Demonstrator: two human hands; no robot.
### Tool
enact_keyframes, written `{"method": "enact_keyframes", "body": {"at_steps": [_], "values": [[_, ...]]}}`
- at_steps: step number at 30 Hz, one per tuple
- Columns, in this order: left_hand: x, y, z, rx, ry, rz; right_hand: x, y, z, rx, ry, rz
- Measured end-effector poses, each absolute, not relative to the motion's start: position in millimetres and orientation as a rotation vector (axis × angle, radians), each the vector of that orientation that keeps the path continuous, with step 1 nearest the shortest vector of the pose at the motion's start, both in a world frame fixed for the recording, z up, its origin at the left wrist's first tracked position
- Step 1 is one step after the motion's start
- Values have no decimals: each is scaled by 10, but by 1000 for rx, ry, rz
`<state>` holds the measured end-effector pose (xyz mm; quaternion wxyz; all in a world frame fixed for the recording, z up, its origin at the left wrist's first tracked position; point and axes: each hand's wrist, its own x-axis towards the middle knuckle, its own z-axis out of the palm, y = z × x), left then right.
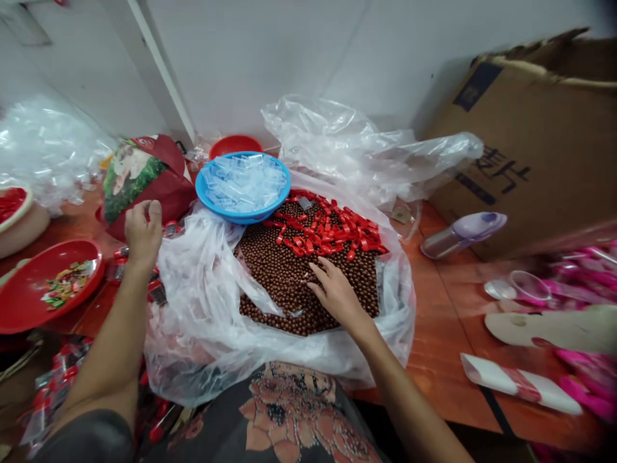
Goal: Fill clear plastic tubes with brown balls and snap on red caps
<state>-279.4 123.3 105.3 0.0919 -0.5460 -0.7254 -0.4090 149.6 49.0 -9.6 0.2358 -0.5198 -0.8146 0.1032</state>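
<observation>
Fingers apart, my right hand (335, 292) reaches low over a heap of small shiny brown balls (279, 276), with its fingertips at or just above them. The balls lie in a spread-out clear plastic bag (207, 347). Many small red plastic pieces (332, 225) are piled on the far side of the balls. My left hand (144, 231) is raised at the left, its fingers curled in, in front of a dark red printed bag (144, 173). Whatever is inside those fingers, if anything, is hidden. A blue basin (202, 193) of clear plastic tubes stands behind the balls.
A red bowl (24, 308) with small colourful pieces sits at left, beside a pale tub (29, 228) of red parts. At right are a large cardboard box (540, 141), a lilac-capped bottle (463, 235) and a white roll (520, 384). Loose plastic sheeting (347, 141) lies behind.
</observation>
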Motion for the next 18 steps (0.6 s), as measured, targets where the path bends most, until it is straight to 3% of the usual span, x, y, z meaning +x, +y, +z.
{"method": "enact_keyframes", "body": {"at_steps": [3, 7, 14, 18], "values": [[-2440, 1257, 1061, -1801, -1906, -1272, 1424, 618, -65, -1401, -2278, 247], [-1593, 1466, 889, -2516, -1737, -1118, 1264, 828, -148, -1358, -2376, 239], [-1218, 2594, 759, -2533, -2178, -564, 1134, 1079, -318, -1486, -2499, 187], [-1168, 2986, 681, -2684, -2157, -464, 1199, 959, -280, -1685, -2540, 190]]}}
